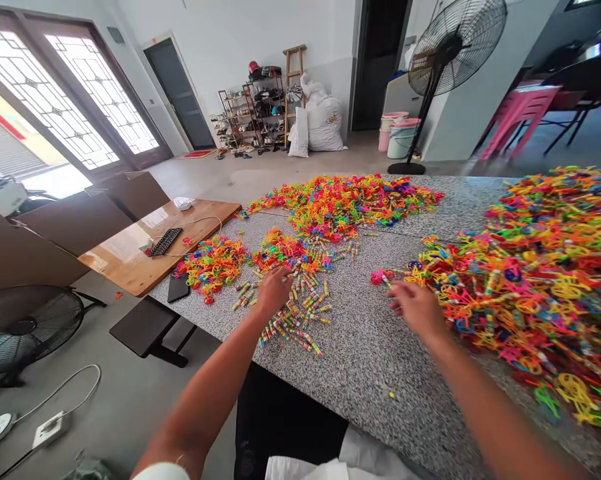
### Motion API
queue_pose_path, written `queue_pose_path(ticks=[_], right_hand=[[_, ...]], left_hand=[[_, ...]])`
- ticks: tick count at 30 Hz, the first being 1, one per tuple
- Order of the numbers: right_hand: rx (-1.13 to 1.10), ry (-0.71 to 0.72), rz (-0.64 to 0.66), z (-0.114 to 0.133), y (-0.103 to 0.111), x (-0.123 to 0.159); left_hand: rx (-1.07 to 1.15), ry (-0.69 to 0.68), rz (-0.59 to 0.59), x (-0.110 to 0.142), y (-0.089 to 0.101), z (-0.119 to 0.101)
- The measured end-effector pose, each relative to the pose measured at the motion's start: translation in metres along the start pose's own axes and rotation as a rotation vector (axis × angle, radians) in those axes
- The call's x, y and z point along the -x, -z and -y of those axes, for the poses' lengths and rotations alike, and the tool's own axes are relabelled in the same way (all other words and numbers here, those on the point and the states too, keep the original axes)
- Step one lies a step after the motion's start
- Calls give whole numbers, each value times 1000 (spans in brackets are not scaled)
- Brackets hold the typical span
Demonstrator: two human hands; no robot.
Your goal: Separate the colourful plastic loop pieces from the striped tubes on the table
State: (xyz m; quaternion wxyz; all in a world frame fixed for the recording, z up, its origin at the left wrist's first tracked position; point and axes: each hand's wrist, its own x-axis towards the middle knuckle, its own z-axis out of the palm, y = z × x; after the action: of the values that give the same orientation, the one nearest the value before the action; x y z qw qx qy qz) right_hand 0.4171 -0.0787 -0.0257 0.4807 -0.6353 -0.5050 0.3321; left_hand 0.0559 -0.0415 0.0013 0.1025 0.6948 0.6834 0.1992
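My left hand is closed, its fingers curled down over a heap of small printed tubes. What it holds, if anything, is hidden behind the fingers. My right hand is near the edge of the large pile of colourful plastic pieces. Its bent fingertips meet the end of a small pale tube, beside some pink plastic loops. Beyond my left hand lie a small pile of colourful loops and another such pile to its left.
The speckled stone table carries another wide pile of plastic pieces at the back. A phone lies at the left edge. Adjoining it, a wooden table bears a black keyboard. A standing fan rises behind.
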Motion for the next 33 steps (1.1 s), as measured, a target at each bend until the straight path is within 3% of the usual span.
queue_pose_path(ticks=[2, 4, 6, 9, 12, 15, 18, 21, 27, 33], right_hand=[[217, 48, 215, 11, -53, 7], [411, 128, 360, 26, -99, 9], [476, 110, 357, 37, -132, 6], [492, 44, 307, 44, -154, -5], [439, -11, 293, 39, -152, -12], [328, -65, 290, 35, -133, -8], [-139, -126, 274, 42, -106, 8], [-609, -131, 293, 57, -84, 30], [-487, -87, 368, 68, -66, 65], [-639, -259, 443, 61, -57, 82]], left_hand=[[-65, -101, 75, -27, -10, -25], [-151, -104, 111, -48, -21, -46], [-207, -64, 169, -63, -30, -58], [-200, -47, 281, -76, -33, -58], [-141, -67, 296, -79, -27, -47], [-66, -67, 284, -70, -19, -36], [214, -52, 279, -43, -15, -35], [567, -60, 303, -4, -14, -47], [822, -11, 482, 55, 4, -78], [1150, 83, 470, 75, 13, -75]])
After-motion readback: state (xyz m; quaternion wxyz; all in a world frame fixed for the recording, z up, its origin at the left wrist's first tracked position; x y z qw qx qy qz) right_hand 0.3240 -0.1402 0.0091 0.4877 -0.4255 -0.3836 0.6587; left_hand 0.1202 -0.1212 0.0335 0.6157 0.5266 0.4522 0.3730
